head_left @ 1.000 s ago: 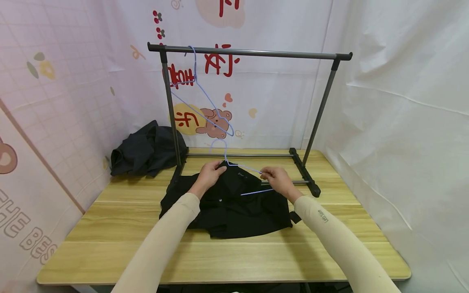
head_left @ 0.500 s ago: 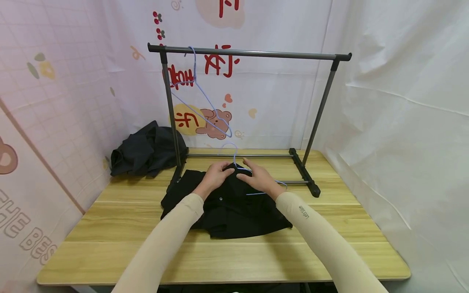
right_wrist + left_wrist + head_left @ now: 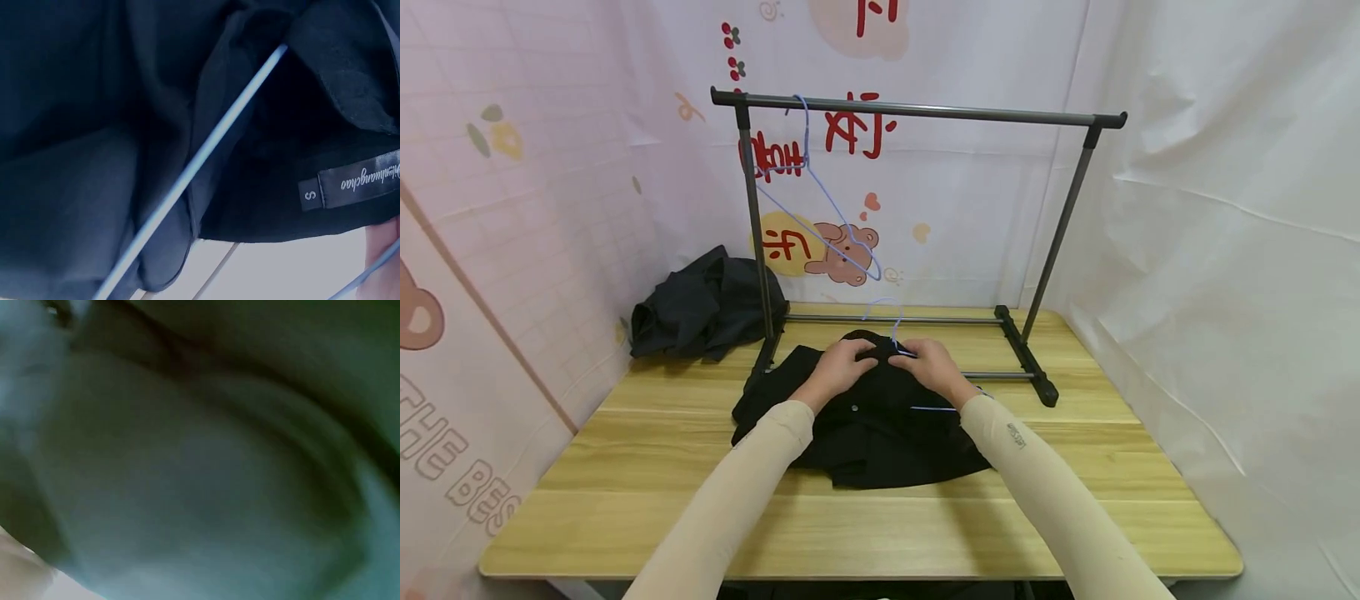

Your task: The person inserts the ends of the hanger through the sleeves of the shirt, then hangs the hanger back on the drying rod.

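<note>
A black collared shirt (image 3: pixel 880 450) lies on the table with a blue wire hanger (image 3: pixel 932 408) partly inside it. The hanger's hook stands up beyond the collar. My left hand (image 3: pixel 838 371) pinches the shirt at the left of its collar. On the collar's other side, my right hand (image 3: pixel 934 367) grips the cloth beside the hanger's shoulder. In the right wrist view, the hanger's bar (image 3: pixel 194 162) crosses the neck opening near a size label (image 3: pixel 310 195). Dark blurred cloth (image 3: pixel 200 487) fills most of the left wrist view.
A dark metal garment rack (image 3: pixel 925 110) stands at the back of the wooden table (image 3: pixel 640 508). Another blue hanger (image 3: pixel 831 204) hangs from its rail at the left. A crumpled dark garment (image 3: pixel 700 304) lies beside the rack's left leg.
My right hand has let go of the hanger's right arm and moved left to the collar, where it now grips. The hanger's hook has shifted right and deeper into the shirt.
</note>
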The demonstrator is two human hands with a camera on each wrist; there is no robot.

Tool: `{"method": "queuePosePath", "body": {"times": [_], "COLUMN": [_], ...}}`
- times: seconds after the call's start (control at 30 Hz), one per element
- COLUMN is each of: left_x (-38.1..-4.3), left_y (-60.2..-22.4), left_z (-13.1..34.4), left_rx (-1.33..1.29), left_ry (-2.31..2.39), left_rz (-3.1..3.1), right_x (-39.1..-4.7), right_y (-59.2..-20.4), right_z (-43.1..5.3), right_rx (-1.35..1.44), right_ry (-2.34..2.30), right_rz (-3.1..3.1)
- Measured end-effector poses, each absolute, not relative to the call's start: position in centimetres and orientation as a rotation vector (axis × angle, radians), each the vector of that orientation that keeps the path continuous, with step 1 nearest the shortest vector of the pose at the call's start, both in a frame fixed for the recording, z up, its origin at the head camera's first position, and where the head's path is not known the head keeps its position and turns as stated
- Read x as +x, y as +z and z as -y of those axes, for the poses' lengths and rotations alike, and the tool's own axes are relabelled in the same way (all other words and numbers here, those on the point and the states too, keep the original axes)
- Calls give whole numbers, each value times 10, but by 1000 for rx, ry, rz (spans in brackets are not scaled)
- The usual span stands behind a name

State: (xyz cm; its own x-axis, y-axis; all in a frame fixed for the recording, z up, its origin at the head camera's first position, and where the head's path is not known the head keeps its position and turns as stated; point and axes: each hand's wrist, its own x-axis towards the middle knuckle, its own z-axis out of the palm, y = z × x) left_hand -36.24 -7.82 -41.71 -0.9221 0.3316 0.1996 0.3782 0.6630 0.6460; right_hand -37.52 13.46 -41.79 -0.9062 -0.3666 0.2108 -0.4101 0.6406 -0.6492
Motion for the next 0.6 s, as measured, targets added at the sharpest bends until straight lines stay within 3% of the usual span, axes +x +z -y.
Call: {"method": "queuePosePath", "body": {"times": [0.3,0.6], "left_x": [-362,-361], "left_y": [-433,-431], "left_z": [128,168], "left_rx": [-418,-101], "left_ry": [-604,-752], "left_rz": [2871,2876], "right_x": [-376,-379], "right_y": [-416,-410], "right_z": [-159,-179], "right_rx": [514,340], "right_ry": [1255,1397], "right_rz": [2786,2758]}}
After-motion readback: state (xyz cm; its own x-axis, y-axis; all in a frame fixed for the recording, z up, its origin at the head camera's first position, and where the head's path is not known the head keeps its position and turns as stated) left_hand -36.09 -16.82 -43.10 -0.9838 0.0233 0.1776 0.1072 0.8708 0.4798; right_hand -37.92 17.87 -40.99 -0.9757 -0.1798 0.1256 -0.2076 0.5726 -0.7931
